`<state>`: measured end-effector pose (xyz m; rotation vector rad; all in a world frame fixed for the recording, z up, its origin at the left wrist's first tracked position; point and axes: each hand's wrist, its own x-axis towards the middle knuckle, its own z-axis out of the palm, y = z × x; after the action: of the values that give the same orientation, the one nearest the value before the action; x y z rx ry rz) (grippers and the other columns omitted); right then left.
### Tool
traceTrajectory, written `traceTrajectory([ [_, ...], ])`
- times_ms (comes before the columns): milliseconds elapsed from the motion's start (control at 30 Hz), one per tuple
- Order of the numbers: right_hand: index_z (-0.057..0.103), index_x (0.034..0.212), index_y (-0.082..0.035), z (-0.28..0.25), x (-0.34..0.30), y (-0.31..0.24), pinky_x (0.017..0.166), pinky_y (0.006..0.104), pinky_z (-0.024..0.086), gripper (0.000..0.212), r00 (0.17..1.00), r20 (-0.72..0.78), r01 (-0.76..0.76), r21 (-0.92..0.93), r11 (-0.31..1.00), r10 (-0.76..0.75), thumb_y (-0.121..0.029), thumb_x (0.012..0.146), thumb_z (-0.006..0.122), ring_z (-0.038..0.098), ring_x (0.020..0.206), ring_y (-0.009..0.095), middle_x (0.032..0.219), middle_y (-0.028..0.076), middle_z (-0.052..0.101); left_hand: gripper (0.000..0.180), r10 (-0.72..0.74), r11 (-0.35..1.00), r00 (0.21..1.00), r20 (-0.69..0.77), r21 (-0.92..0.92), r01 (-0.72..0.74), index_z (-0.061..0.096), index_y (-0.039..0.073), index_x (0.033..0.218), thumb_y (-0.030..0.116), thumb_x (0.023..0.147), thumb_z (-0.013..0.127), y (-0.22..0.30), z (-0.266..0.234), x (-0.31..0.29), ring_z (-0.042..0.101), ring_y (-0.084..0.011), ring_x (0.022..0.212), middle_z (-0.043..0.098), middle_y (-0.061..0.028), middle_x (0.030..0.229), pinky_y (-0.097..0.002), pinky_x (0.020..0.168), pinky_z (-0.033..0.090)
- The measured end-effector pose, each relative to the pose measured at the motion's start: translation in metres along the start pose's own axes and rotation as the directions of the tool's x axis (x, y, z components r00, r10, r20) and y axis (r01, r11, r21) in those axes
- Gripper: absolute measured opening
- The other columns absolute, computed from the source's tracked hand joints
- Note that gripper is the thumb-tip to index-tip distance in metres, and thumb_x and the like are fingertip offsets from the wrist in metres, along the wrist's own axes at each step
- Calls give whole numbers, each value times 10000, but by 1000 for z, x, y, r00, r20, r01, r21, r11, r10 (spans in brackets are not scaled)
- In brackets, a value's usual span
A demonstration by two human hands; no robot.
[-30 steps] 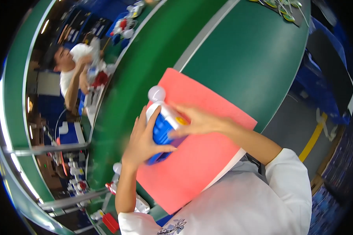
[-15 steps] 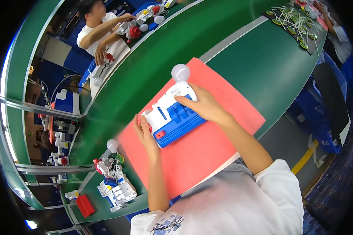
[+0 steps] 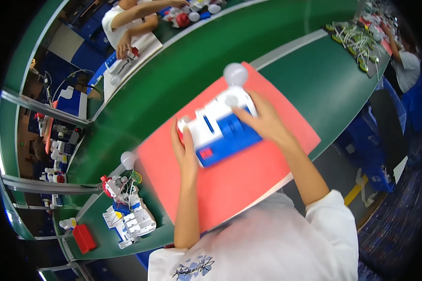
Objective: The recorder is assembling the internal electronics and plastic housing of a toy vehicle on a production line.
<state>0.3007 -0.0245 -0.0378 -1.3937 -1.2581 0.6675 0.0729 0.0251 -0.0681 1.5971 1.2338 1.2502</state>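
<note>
- As the head view looks down, the unit (image 3: 227, 129), white along its far side and blue along its near side, lies between the two hands, over the pink mat (image 3: 239, 192); whether it rests on the mat or is lifted I cannot tell.
- Its long axis runs aslant, from the left hand (image 3: 186, 147) at the lower left up to the right hand (image 3: 267, 119) at the upper right, so each hand has one end.
- The left hand grips the left end, thumb on the upper face by the red part (image 3: 181, 136).
- The right hand grips the other end, thumb laid across the face onto the blue; its fingers are mostly hidden behind the edge.
- The bulb (image 3: 235, 74) juts from that upper-right end, just beyond the right hand and much nearer to it than to the left; in view it overlaps the mat's far corner.
- The unit's far side sits near the mat's far edge, with the green belt (image 3: 150, 107) beyond; toward the body, a broad pink stretch reaches to the shirt (image 3: 272, 234).
- Left of the mat, well apart from the left hand, an opened unit (image 3: 138, 222) with loose wires bounds that side, a red box (image 3: 84, 239) past it.
- To the right, the green bench (image 3: 305, 84) runs on to wired discs (image 3: 356, 47) at its far end.
</note>
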Motion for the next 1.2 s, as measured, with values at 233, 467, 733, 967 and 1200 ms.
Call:
traceTrajectory([
  [233,421,1421,-9,-17,-89,12,1059,391,402,983,987,59,110,429,896,-150,-199,604,934,519,1259,245,1324,141,550,833,148,989,880,451,-94,-118,562,18,1216,183,502,957,40,-32,-53,645,-219,1058,652,-136,1128,-358,931,512],
  [467,525,1276,-44,-8,-86,29,957,364,478,815,999,-21,37,469,882,-31,-157,575,926,559,1146,200,1191,88,570,813,128,987,875,466,25,-158,551,-15,1236,198,557,943,47,-35,-54,634,-285,1078,607,-172,1227,-375,911,507],
  [733,497,1364,-38,-50,-60,-12,1005,382,446,892,991,80,86,246,965,-108,-235,593,901,546,1197,242,1310,113,563,948,336,451,771,541,626,-636,527,-68,1239,633,654,781,105,26,-59,565,-305,919,547,-151,994,-415,821,479],
  [967,604,1228,-17,-89,-29,-97,883,376,528,614,900,426,296,-450,842,-89,-274,728,851,651,1027,323,1172,168,650,855,353,458,761,545,608,-648,556,-53,1113,629,652,789,99,28,-51,556,-275,852,512,-124,925,-380,759,485],
  [1200,581,1261,-36,-90,-22,-80,740,352,548,629,844,444,490,-413,768,-300,-316,755,830,674,862,307,1113,172,666,849,376,450,734,566,581,-679,573,-27,1116,648,649,788,94,23,-41,570,-287,843,530,-135,924,-390,723,497],
])
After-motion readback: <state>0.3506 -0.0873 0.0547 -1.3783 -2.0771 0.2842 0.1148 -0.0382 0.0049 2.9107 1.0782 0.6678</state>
